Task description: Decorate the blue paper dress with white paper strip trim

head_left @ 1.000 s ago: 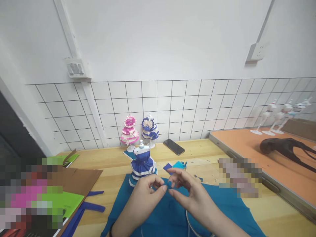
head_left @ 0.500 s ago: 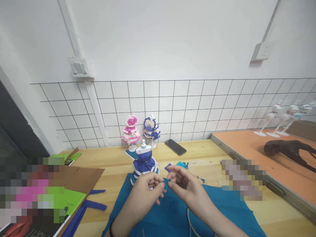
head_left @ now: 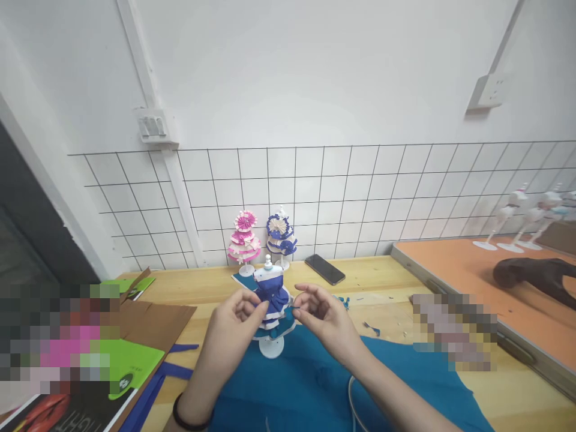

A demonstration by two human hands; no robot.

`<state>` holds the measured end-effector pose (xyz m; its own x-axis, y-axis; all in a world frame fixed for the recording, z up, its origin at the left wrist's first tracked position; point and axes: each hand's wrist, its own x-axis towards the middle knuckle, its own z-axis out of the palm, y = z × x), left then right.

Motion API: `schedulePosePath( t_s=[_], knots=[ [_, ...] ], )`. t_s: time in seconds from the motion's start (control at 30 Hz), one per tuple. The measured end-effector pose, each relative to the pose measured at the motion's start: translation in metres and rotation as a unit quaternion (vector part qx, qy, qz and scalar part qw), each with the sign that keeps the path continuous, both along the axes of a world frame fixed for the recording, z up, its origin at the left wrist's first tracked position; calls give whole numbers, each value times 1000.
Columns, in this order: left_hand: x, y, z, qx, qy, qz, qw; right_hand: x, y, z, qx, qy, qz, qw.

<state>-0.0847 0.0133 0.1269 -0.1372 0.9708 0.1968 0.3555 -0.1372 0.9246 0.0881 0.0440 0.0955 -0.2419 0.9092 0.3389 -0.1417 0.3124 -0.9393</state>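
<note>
1. Covering part of the blue dress (head_left: pixel 273 303) near its waist with the left hand (head_left: pixel 234 324), thumb close to forefinger; cannot tell whether clamped on anything
2. Pinching a thin dark blue strip (head_left: pixel 295 308) in the right hand (head_left: pixel 330 324), between thumb and fingertip, just beside the dress
3. Between both hands, upright: white mannequin (head_left: pixel 268 275) in that dress, with its round base (head_left: pixel 271 348) on spread teal cloth (head_left: pixel 279 390)
4. Farther back, near the tiled wall (head_left: pixel 360 198): pink dress form (head_left: pixel 245 237), blue-and-cream dress form (head_left: pixel 282 235), dark phone (head_left: pixel 324 269) to their right

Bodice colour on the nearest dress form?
The bodice is deep blue, best seen in the head view.
</note>
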Motion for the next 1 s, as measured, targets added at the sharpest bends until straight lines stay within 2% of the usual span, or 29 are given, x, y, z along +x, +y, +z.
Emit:
schedulePosePath(
  t_s=[0.1, 0.17, 0.4, 0.53, 0.77, 1.0],
  knots=[
    [-4, 9, -7, 98, 66, 104, 988, -10, 7, 1, 21, 18, 14, 1000],
    [-2, 13, -12, 130, 84, 125, 980, -16, 10, 3, 33, 20, 11, 999],
    [6, 24, -26, 129, 30, 66, 989, -28, 13, 5, 59, 21, -20, 998],
    [4, 25, -27, 125, 10, 45, 991, -33, 15, 3, 67, 33, -36, 997],
    [1, 22, -25, 68, -31, 20, 997, -39, 16, -1, 79, 39, -71, 994],
    [-3, 26, -29, 81, -49, 0, 995, -42, 20, -6, 79, 39, -70, 994]
  ],
)
